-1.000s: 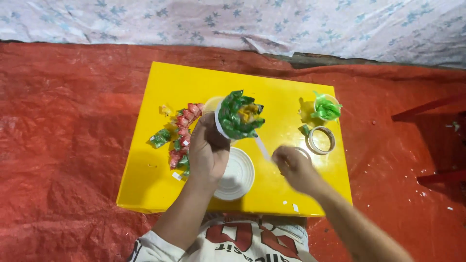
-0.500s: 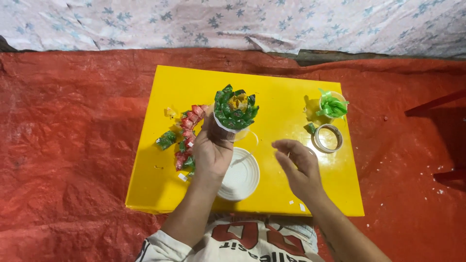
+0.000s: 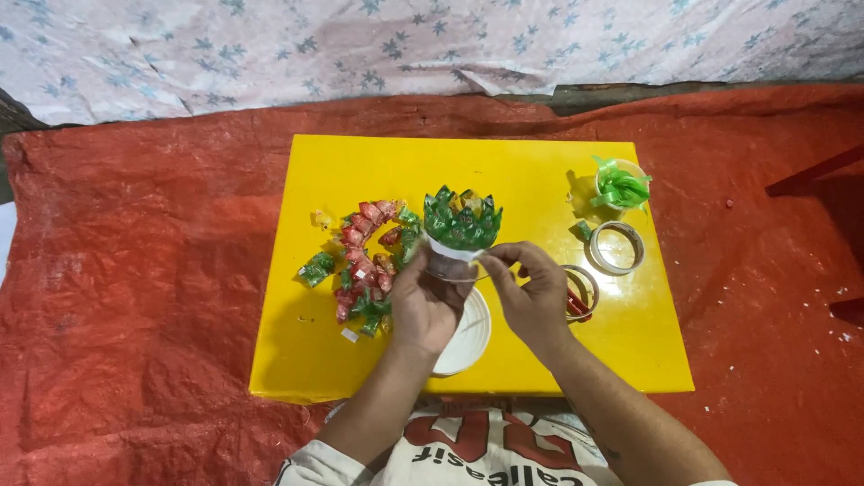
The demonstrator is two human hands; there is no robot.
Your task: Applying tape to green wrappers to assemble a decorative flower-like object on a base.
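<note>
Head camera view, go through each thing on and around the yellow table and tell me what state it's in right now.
Clear cup: held up in left hand, rim ringed with green wrappers.
Right hand: fingertips pinching at the cup's rim.
White lid: lying flat, partly under the hands.
Red and green wrapper pile: loose, scattered.
Tape roll: lying flat, untouched.
Small cup of green strips: upright, filled.
Yellow table: standing on red tarp.

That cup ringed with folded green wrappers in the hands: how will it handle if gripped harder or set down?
The cup looks like thin clear plastic, so probably light and easily crushed. Its green wrapper ring flares wider than the base, so it may tip. The left hand holds it low.
</note>
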